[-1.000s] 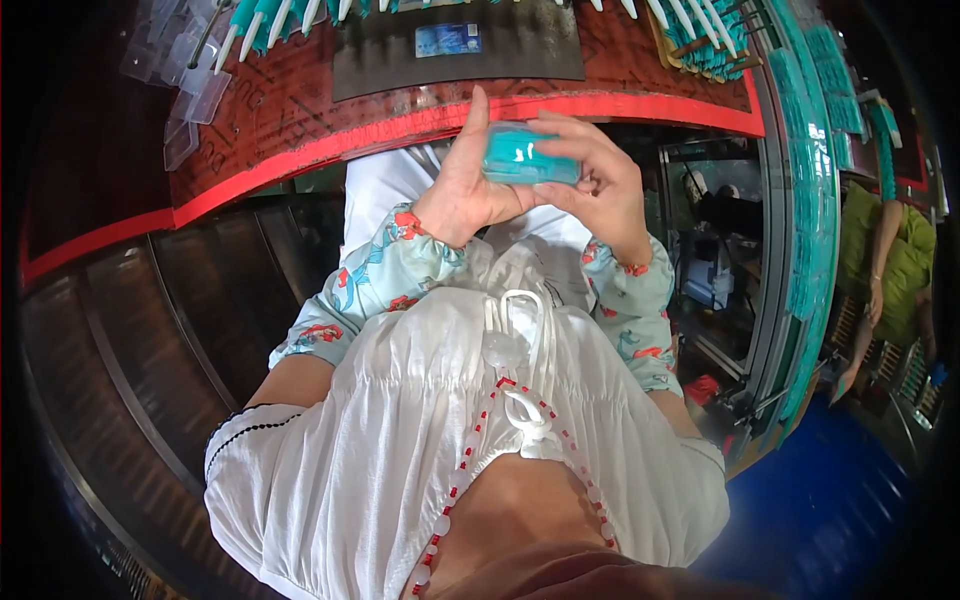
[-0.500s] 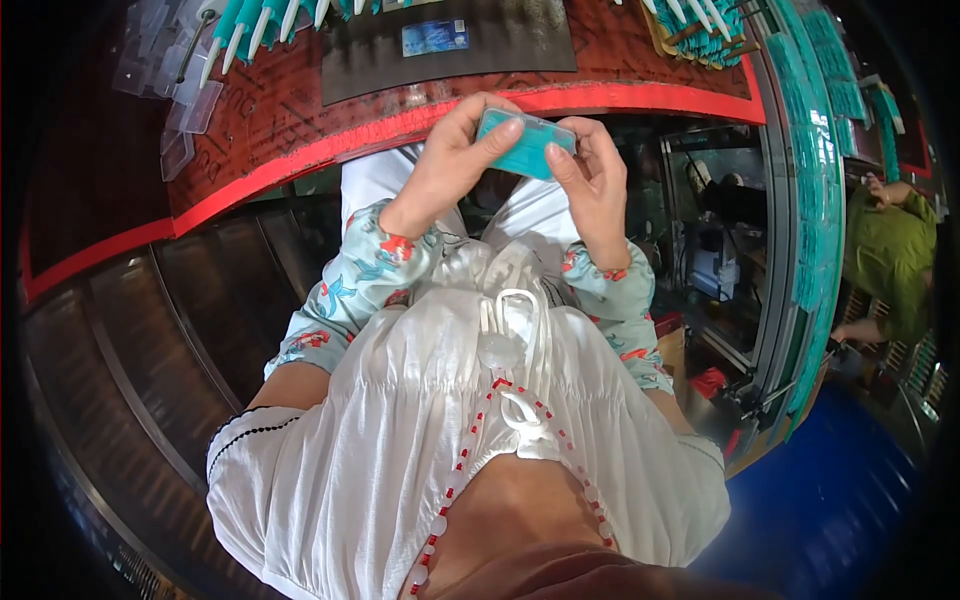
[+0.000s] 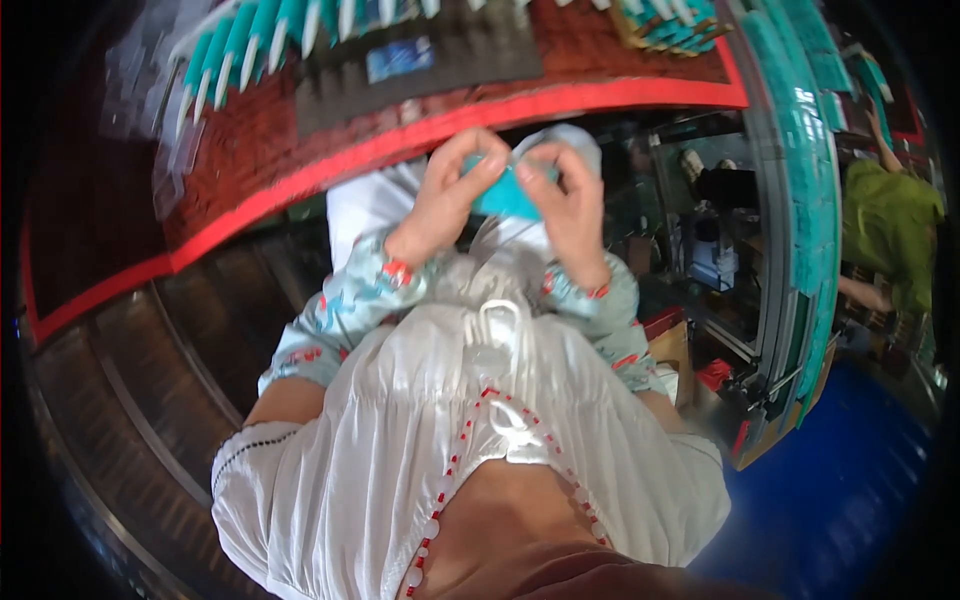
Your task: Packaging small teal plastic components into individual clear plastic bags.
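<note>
Over my lap, just off the table's near edge, a small flat teal box [image 3: 508,196] is held between both hands. Half a second earlier it showed a clear lid; motion blur hides that detail now. My left hand [image 3: 446,200] grips its left end, thumb pressed on the top face and fingers curled behind. The right end is pinched by my right hand [image 3: 574,212], its thumb on the upper surface. Fingers cover much of the box.
The table [image 3: 240,150] has a red-taped edge. On it lie a dark mat [image 3: 460,75] with a blue card [image 3: 398,60], a row of teal, white-tipped pieces [image 3: 250,45] and clear plastic cases [image 3: 175,165]. Stacked teal packs [image 3: 800,130] stand right; beyond, a person in green [image 3: 890,225].
My hands and the box have come down closer to my body, and the box is tilted differently. The whole view has shifted, showing more of the white-tipped row.
</note>
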A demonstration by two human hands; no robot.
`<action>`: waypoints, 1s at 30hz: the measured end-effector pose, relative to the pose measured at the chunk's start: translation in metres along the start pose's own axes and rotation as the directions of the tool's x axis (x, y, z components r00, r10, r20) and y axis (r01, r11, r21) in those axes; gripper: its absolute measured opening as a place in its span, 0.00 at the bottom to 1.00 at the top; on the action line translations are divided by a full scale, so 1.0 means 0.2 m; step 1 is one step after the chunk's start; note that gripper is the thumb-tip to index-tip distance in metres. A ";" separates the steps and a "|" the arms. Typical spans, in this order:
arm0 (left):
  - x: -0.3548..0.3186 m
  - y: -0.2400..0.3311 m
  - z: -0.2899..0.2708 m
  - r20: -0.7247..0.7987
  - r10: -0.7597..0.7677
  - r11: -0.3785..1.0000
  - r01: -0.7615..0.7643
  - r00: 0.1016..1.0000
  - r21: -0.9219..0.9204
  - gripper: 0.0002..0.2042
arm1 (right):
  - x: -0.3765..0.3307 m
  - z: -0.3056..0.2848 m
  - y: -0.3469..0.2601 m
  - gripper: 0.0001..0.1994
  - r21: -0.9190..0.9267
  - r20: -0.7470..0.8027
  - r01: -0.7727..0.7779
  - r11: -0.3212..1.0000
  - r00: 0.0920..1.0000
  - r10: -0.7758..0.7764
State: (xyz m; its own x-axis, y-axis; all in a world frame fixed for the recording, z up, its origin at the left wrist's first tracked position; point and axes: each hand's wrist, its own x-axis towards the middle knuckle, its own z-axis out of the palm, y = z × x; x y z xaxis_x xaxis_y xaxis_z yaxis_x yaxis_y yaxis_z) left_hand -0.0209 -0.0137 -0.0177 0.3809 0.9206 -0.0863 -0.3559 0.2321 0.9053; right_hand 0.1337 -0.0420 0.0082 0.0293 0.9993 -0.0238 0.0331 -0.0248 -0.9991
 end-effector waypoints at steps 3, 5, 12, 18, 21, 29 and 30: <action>0.01 -0.05 0.07 -0.001 -0.049 0.990 0.048 0.999 -0.132 0.08 | -0.02 -0.05 0.03 0.09 -0.165 -0.066 0.085 0.983 0.993 -0.098; 0.08 -0.06 0.11 0.053 -0.008 0.998 0.011 0.999 -0.055 0.09 | 0.01 -0.14 0.00 0.10 -0.196 -0.086 0.097 0.976 0.990 -0.116; 0.20 0.06 0.26 0.152 -0.033 0.985 0.058 0.988 -0.161 0.13 | 0.01 -0.30 -0.02 0.17 0.169 0.014 0.262 0.950 0.963 -0.269; 0.16 0.03 0.24 0.124 0.001 0.985 0.020 0.992 -0.169 0.14 | -0.03 -0.24 0.01 0.14 -0.311 -0.108 0.324 0.893 0.922 -0.372; 0.14 0.05 0.21 0.101 0.006 0.988 0.009 0.995 -0.151 0.13 | -0.03 -0.17 0.01 0.13 -0.134 -0.214 0.325 0.936 0.913 -0.347; 0.09 0.07 0.22 0.164 0.140 0.967 -0.170 0.976 0.188 0.12 | -0.08 -0.22 -0.03 0.16 -0.031 -0.076 0.282 0.959 0.956 -0.283; 0.10 0.07 0.23 0.139 0.167 0.963 -0.192 0.976 0.187 0.10 | -0.08 -0.23 -0.04 0.19 0.069 -0.073 0.165 0.984 0.984 -0.160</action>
State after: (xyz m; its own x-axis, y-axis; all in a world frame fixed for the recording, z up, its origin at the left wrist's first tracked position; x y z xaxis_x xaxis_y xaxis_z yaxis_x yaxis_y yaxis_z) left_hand 0.0210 -0.0070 0.0117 0.4310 0.8936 0.1251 -0.2563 -0.0117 0.9665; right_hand 0.1784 -0.0597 0.0186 0.0963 0.9855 0.1393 -0.0311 0.1429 -0.9892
